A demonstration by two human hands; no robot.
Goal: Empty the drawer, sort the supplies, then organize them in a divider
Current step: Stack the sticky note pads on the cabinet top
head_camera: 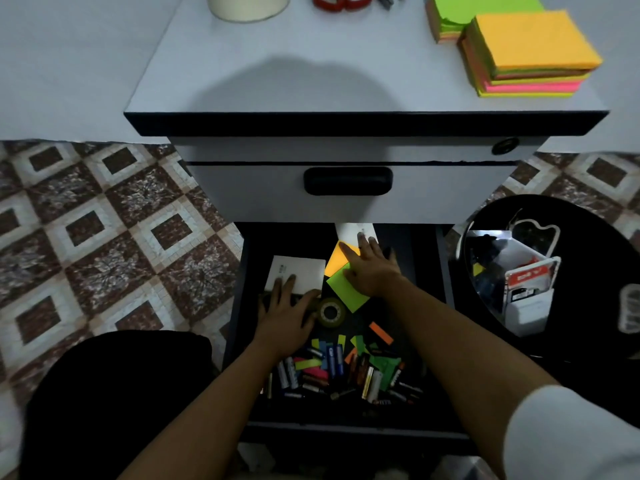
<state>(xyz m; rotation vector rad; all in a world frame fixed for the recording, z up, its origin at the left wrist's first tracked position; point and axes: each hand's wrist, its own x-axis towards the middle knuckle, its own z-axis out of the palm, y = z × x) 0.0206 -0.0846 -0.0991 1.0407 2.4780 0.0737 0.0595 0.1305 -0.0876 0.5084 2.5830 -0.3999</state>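
- The drawer (239, 327) stands open in the lower middle of the frame. It is dark inside, and its far part is hidden under the drawer front (259, 192) above.
- My left hand (287, 317) lies flat with straight, spread fingers, the tips on the near edge of a white box (304, 270). It grips nothing, and I cannot tell what sits under my palm.
- My right hand (375, 271) is also flat and released. Its fingers spread over an orange pad (336, 261) and a green pad (348, 292), covering part of each.
- A white sheet (349, 232) beyond my fingertips runs under the drawer front, so only its near end shows.
- The tape (330, 311) lies between my hands, just beside my left thumb.
- Batteries (332, 370) and coloured tabs (381, 332) are heaped at the near end, too dim and blurred to count.
- The divider (530, 289), clear plastic, stands on a black stool (588, 237) at the right edge. Its contents are murky.
- At the top edge a cup (247, 8) and red scissors (341, 1) are cut off.
- Note stacks (530, 53) sit at the upper right.
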